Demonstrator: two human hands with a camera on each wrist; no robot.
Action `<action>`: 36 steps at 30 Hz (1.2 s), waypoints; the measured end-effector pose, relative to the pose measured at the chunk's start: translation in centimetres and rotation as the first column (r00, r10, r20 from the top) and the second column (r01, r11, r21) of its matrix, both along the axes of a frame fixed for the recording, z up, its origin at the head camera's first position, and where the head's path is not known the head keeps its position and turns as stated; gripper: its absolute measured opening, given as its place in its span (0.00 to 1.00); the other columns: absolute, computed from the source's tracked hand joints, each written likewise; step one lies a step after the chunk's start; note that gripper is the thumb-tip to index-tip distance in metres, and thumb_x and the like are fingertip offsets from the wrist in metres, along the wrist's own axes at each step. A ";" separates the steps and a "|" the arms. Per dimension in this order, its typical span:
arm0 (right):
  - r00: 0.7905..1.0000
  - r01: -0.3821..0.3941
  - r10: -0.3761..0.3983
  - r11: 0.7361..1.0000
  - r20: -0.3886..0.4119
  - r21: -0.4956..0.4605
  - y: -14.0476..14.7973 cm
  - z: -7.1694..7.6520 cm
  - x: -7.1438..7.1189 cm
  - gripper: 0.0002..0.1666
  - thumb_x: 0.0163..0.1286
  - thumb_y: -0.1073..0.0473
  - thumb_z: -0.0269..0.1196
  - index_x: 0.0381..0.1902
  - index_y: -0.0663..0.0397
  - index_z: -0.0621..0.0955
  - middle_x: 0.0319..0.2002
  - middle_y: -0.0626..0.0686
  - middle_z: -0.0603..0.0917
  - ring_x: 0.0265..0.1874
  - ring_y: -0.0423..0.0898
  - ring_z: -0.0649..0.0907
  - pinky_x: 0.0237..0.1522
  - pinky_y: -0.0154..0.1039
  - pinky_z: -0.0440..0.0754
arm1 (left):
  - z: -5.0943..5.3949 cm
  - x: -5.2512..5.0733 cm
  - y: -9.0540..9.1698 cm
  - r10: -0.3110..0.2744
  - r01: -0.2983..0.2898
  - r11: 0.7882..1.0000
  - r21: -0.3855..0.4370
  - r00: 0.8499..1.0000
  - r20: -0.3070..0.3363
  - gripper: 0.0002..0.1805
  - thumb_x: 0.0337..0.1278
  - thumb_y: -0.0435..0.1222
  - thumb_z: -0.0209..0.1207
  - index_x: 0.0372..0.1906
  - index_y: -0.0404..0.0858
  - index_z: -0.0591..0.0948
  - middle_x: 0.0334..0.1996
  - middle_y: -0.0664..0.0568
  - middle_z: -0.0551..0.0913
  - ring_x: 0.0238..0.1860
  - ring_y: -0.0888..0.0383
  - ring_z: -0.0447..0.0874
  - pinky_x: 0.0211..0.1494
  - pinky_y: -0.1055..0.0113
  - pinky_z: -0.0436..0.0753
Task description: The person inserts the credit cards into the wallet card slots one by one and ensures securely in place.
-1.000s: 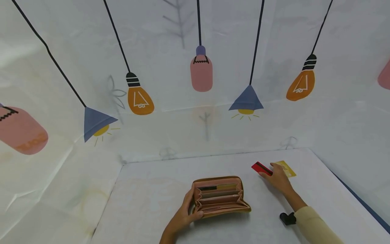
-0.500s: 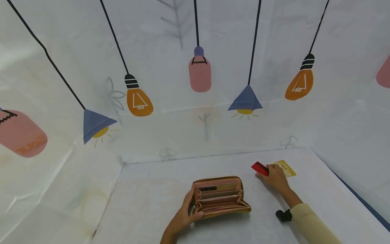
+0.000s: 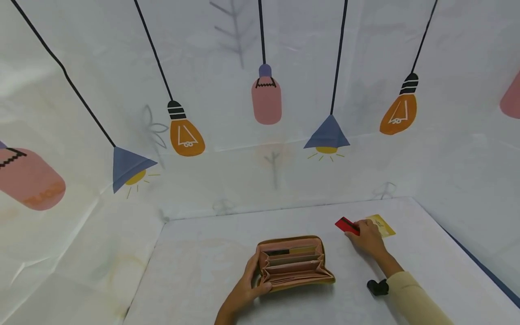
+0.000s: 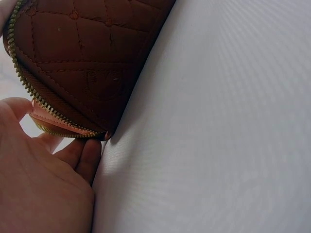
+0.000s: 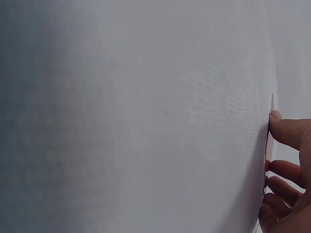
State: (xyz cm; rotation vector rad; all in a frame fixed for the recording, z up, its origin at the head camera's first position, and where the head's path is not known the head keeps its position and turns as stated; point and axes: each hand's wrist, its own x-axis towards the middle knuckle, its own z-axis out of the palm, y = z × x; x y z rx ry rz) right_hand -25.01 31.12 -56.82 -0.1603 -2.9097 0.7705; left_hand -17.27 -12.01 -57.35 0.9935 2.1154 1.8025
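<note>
An open zip-around wallet (image 3: 292, 262) lies on the white table, its pink pleated slots facing up with cards in the back slot. My left hand (image 3: 243, 289) grips its left end, thumb on the near corner. The left wrist view shows the quilted brown outside (image 4: 97, 53) and the brass zip (image 4: 46, 104). To the right, a red card (image 3: 346, 224) with a dark stripe lies flat, and my right hand (image 3: 369, 238) pinches it between thumb and fingers. Partly behind that hand is a yellow card (image 3: 383, 225). In the right wrist view the fingertips (image 5: 276, 166) meet the card edge-on.
A black wrist-worn piece (image 3: 378, 287) sits beside the right sleeve (image 3: 416, 295). White sheeting (image 3: 227, 180) printed with hanging lamps rises behind the table (image 3: 195, 271) and along both sides.
My right hand has shifted slightly left over the red card, and its fingers have closed onto it. The card, the wallet and my left hand stay where they were.
</note>
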 end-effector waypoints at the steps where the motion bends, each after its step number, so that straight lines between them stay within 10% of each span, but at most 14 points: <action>1: 1.000 0.004 -0.004 1.000 0.009 -0.003 0.0 0.1 0.0 0.32 0.66 0.52 0.69 0.55 0.74 0.75 0.55 0.75 0.72 0.51 0.68 0.72 0.49 0.62 0.74 | 0.1 0.0 0.0 0.000 0.000 1.000 -0.003 1.000 -0.003 0.53 0.67 0.30 0.58 0.80 0.40 0.31 0.66 0.39 0.56 0.73 0.52 0.55 0.74 0.73 0.60; 20: 0.990 0.081 -0.073 0.995 0.120 -0.062 0.0 1.1 -0.8 0.38 0.63 0.52 0.70 0.54 0.82 0.70 0.51 0.76 0.68 0.50 0.67 0.70 0.49 0.58 0.72 | 0.1 -0.3 -0.1 0.001 -0.001 1.000 0.008 1.000 -0.002 0.53 0.68 0.30 0.58 0.81 0.43 0.32 0.69 0.42 0.54 0.74 0.56 0.56 0.73 0.74 0.60; 28: 0.998 0.035 -0.032 0.997 0.050 -0.062 0.0 0.9 -0.5 0.38 0.60 0.54 0.72 0.56 0.79 0.72 0.49 0.75 0.77 0.46 0.66 0.75 0.47 0.58 0.74 | -0.5 -0.3 -0.1 -0.019 0.022 0.999 0.039 0.998 -0.060 0.53 0.67 0.28 0.57 0.80 0.38 0.31 0.68 0.38 0.55 0.74 0.52 0.56 0.74 0.74 0.60; 36: 0.997 -0.027 0.023 0.998 -0.079 -0.052 -0.7 0.7 0.3 0.26 0.67 0.63 0.65 0.59 0.72 0.74 0.49 0.72 0.79 0.45 0.63 0.78 0.46 0.58 0.76 | -0.2 -0.1 -0.1 0.004 -0.004 1.000 0.007 1.000 0.014 0.53 0.67 0.30 0.58 0.81 0.43 0.32 0.71 0.39 0.53 0.73 0.61 0.55 0.74 0.75 0.59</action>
